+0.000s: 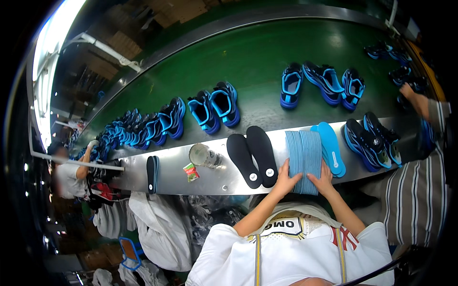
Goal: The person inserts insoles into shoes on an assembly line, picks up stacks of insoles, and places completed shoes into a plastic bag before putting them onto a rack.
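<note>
A thick stack of light-blue insoles (304, 152) sits on the metal ledge in front of me, edges showing as many thin layers. My left hand (286, 179) grips its left side and my right hand (324, 181) its right side, thumbs toward each other on the near face. Just right of the stack, bright-blue insoles (331, 148) lie partly behind it. To its left are two black insoles (251, 157) with round white stickers, side by side. A smaller bundle of dark and blue insoles (152, 174) rests farther left.
A clear cup-like container (204, 156) and a small red-green packet (191, 172) stand on the metal ledge (214, 183). Black-blue sneakers (224, 105) line the green belt (248, 57); another pair (367, 143) is at right. Co-workers are at left (71, 176) and right (415, 195).
</note>
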{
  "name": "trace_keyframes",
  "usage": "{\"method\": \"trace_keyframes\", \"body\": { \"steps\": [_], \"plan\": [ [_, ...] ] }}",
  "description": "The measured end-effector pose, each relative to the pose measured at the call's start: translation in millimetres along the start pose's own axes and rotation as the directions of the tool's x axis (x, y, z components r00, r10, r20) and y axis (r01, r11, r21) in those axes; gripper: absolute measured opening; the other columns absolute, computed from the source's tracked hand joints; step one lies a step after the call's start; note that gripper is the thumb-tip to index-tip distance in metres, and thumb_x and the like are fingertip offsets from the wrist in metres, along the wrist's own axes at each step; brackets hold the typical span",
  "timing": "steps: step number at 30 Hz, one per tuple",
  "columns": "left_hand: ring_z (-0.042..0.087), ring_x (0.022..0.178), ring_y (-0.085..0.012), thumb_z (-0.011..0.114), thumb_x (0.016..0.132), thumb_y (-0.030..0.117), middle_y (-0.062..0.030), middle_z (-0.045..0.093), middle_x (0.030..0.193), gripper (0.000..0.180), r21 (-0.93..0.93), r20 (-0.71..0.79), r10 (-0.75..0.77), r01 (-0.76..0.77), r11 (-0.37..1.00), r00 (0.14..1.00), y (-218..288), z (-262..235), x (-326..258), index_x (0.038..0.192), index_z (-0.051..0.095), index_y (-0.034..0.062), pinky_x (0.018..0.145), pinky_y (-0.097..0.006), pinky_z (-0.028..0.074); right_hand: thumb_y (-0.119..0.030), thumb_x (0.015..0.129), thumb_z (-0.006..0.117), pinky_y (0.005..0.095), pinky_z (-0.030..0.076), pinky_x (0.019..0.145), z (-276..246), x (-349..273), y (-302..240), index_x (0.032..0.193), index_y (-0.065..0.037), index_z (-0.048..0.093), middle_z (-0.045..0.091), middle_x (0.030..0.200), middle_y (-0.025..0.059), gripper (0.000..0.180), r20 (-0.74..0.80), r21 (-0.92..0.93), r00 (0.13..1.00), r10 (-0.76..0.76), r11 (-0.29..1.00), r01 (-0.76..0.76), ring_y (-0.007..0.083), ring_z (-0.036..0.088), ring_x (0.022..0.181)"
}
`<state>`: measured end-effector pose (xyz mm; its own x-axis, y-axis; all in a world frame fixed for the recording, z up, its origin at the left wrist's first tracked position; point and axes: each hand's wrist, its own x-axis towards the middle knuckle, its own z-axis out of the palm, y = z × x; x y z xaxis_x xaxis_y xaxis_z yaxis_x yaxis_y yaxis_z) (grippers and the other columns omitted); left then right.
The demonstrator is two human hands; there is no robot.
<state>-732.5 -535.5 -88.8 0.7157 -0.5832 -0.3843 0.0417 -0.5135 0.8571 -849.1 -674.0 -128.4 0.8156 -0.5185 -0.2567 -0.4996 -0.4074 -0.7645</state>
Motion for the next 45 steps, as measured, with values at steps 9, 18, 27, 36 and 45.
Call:
{"method": "trace_keyframes", "body": {
  "steps": [9,18,27,36,45],
  "plan": [
    [0.036,0.109,-0.0159,0.069,0.067,0.004,-0.0095,0.037,0.118,0.073,-0.467,-0.152,0.329,-0.361,0.807,0.932,75.0,-52.1,-11.3,0.123,0.023,0.0016,0.093,-0.029,0.029,-0.011,0.083,0.036,0.0362,0.008,0.103,-51.0,-9.0,-108.9,0.132,0.0,0.015,0.011,0.139,0.0146,0.055,-0.26,0.491,0.864,-0.431,0.712,0.503,0.0262,0.01,0.129],
    [0.036,0.111,-0.0164,0.059,0.076,0.005,-0.0088,0.036,0.123,0.066,-0.575,-0.438,0.29,-0.513,0.637,0.851,65.7,-192.2,-74.3,0.129,0.02,0.0031,0.095,-0.029,0.028,0.001,0.067,0.059,0.0321,0.03,0.096,2.2,16.5,-235.3,0.128,0.0,0.023,0.04,0.124,0.0099,0.071,0.353,0.925,0.793,-0.497,0.311,-0.217,0.0185,0.039,0.114],
    [0.037,0.113,-0.017,0.047,0.086,0.019,-0.0086,0.04,0.123,0.049,-0.66,-0.653,-0.031,-0.549,0.513,0.757,-32.1,-380.0,-109.9,0.127,0.027,0.0017,0.094,-0.029,0.029,0.002,0.073,0.058,0.031,0.039,0.086,169.2,39.3,-396.6,0.13,-0.006,0.021,0.048,0.111,0.012,0.068,0.599,0.798,0.681,-0.422,0.388,-0.462,0.0182,0.048,0.102],
    [0.047,0.103,-0.0148,0.046,0.085,0.025,-0.0032,0.052,0.11,0.036,-0.846,-0.32,-0.206,-0.181,0.502,0.925,-180.8,-497.7,-77.2,0.116,0.044,0.0068,0.087,-0.029,0.036,-0.018,0.072,0.067,0.031,0.045,0.073,324.3,68.4,-409.2,0.128,-0.004,0.018,0.052,0.099,0.0157,0.077,0.648,0.669,0.761,-0.022,0.494,-0.556,0.0194,0.054,0.087],
    [0.045,0.106,-0.0207,0.043,0.087,0.029,-0.011,0.049,0.112,0.045,-0.686,-0.446,-0.361,-0.054,0.726,0.819,-259.8,-505.3,-64.4,0.12,0.04,-0.0024,0.091,-0.029,0.032,-0.029,0.073,0.064,0.0324,0.042,0.081,381.6,63.1,-376.0,0.126,0.004,0.019,0.049,0.105,0.0219,0.078,0.521,0.505,0.854,0.004,0.805,-0.312,0.025,0.052,0.095]
  ]
}}
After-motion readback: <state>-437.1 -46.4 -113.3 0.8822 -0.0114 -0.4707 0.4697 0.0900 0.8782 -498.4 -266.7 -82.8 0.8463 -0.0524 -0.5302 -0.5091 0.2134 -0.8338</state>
